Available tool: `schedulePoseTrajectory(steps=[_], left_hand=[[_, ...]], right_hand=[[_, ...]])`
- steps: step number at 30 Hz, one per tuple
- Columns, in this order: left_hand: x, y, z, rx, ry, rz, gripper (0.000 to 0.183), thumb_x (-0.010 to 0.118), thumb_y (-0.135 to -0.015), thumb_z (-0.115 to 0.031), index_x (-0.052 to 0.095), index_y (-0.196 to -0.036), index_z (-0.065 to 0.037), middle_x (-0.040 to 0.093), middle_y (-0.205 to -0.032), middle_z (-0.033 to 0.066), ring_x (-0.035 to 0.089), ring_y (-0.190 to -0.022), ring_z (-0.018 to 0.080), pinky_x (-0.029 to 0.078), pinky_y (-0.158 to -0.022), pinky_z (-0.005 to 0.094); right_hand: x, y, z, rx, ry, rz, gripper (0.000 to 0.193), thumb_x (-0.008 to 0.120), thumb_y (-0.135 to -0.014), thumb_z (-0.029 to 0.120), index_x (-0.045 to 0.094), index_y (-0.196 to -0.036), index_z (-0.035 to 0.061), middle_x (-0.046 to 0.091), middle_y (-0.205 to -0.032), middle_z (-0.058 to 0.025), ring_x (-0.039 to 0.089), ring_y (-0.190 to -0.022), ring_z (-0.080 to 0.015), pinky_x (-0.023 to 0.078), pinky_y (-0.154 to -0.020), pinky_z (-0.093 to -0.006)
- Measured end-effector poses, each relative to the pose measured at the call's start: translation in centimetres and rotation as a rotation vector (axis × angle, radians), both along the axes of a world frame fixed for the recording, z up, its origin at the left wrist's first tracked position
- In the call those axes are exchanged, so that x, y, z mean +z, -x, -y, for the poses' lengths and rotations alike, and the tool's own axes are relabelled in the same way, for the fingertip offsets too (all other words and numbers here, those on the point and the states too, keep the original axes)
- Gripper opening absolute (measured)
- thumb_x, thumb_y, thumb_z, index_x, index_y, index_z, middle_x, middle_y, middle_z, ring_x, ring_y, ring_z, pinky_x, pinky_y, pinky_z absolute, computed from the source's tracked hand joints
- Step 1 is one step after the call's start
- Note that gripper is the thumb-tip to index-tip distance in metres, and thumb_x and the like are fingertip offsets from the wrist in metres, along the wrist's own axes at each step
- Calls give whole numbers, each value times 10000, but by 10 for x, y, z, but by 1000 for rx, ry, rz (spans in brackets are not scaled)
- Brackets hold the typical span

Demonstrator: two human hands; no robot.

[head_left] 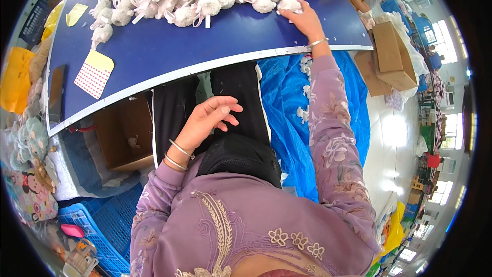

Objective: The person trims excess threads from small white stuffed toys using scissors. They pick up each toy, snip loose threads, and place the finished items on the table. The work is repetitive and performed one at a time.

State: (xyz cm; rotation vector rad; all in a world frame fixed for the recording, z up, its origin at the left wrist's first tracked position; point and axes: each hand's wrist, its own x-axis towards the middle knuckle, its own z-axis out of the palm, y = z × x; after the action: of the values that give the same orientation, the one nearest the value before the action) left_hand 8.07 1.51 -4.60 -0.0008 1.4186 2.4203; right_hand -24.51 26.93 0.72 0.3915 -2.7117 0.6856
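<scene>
At one o'clock, the right hand (306, 20) pinches a plush (289, 4), likely picking. Lifting needs firmness. Left hand (206, 118) hangs loosely spread.

The scene is bright, with daylight blowing out the windows (452, 131) from two to four o'clock. Glare whitens the floor (394, 131) at three, while the cardboard box (122, 138) at nine sits in shadow. Detail looks crisp near the centre; the far background at three softens. Fisheye distortion bows the table edge (236, 60), and black fills the corners.
</scene>
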Motion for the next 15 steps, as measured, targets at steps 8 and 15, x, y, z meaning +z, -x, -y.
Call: schedulePoseTrajectory(steps=[8,15], left_hand=[[1,1,10,59,-7,-29,443,529,-976,-270,466,-1357,-53,589,-1267,117,621,-1037,172,520,-762,260],[14,15,-13,295,-152,-163,650,635,-921,-241,328,-1466,-62,444,-1386,162,543,-1163,217,537,-883,342]], right_hand=[[8,-77,29,235,428,293,533,793,-741,258,598,-1108,-75,673,-949,-115,625,-838,-151,502,-743,-290],[43,-231,73,693,277,760,484,762,-757,190,591,-1175,18,600,-1104,-104,586,-1032,-193,477,-851,-307]])
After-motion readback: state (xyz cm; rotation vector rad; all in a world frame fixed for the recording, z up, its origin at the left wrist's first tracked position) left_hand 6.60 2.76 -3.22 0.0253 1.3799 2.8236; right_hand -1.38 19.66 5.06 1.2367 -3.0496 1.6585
